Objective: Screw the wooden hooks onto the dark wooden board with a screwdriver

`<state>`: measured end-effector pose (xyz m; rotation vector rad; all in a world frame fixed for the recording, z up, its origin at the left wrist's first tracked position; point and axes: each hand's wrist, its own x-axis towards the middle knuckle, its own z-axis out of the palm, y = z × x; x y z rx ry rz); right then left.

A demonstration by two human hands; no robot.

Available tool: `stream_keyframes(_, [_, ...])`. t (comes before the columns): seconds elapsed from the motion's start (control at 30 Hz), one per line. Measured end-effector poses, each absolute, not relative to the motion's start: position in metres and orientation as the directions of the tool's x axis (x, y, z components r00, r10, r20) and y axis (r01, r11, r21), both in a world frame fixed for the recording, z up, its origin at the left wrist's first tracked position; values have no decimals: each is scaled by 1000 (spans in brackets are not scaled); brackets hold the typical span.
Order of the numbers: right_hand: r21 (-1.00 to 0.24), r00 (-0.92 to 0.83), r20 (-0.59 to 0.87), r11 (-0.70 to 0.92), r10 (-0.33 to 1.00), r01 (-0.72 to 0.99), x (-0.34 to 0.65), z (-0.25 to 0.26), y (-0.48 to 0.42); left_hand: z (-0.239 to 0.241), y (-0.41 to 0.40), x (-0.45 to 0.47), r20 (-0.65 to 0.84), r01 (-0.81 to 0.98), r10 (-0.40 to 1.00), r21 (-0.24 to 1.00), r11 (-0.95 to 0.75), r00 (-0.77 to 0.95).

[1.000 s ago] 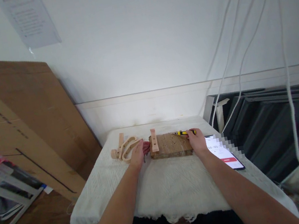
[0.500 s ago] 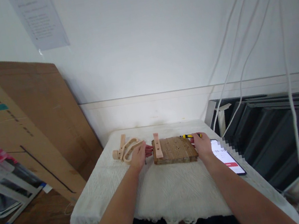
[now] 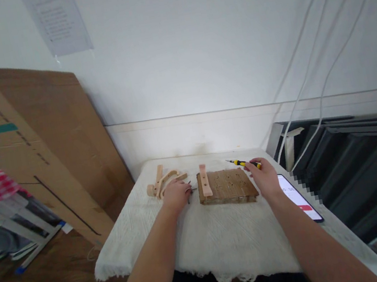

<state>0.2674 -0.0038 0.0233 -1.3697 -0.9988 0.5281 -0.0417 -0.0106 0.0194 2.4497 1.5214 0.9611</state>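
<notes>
A wooden board [image 3: 229, 186] with small holes lies on the cloth between my hands. Across its left part rests a pale wooden strip [image 3: 204, 180] with holes. My right hand [image 3: 265, 177] is closed round a yellow and black screwdriver [image 3: 241, 162], its tip pointing left above the board's far edge. Left of the board, my left hand [image 3: 176, 195] reaches down to the cloth with fingers drawn together, beside several small dark screw-like pieces [image 3: 192, 189]. Whether one is pinched is hidden. Behind that hand lie curved pale wooden parts [image 3: 162, 182].
A white cloth [image 3: 227, 236] covers the table. At the right edge lies a phone [image 3: 301, 201] with a lit screen. A large cardboard box [image 3: 52, 136] stands left, dark panels [image 3: 356, 160] lean at right, and white cables [image 3: 316, 123] hang there.
My right hand has lifted the screwdriver slightly away from the board. My left hand has drawn away from the board's left edge, its fingers now closer together. The view has shifted slightly.
</notes>
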Motion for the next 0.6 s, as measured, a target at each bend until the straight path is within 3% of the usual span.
stream_keyframes(0.23, [-991,410,131,126,903,39,242,70,-13,15,-12,-30,459,847,849,314,-430,260])
stream_keyframes(0.3, [-976,369,126,182,921,-121,235,91,-10,15,-11,-29,459,857,857,319,-405,234])
stream_keyframes(0.43, [-845,386,207,363,899,-392,222,115,4,14,-13,-26,465,859,872,372,-350,154])
stream_keyframes(0.6, [-838,407,1,223,913,-498,206,96,38,17,-8,-22,466,823,885,499,-273,11])
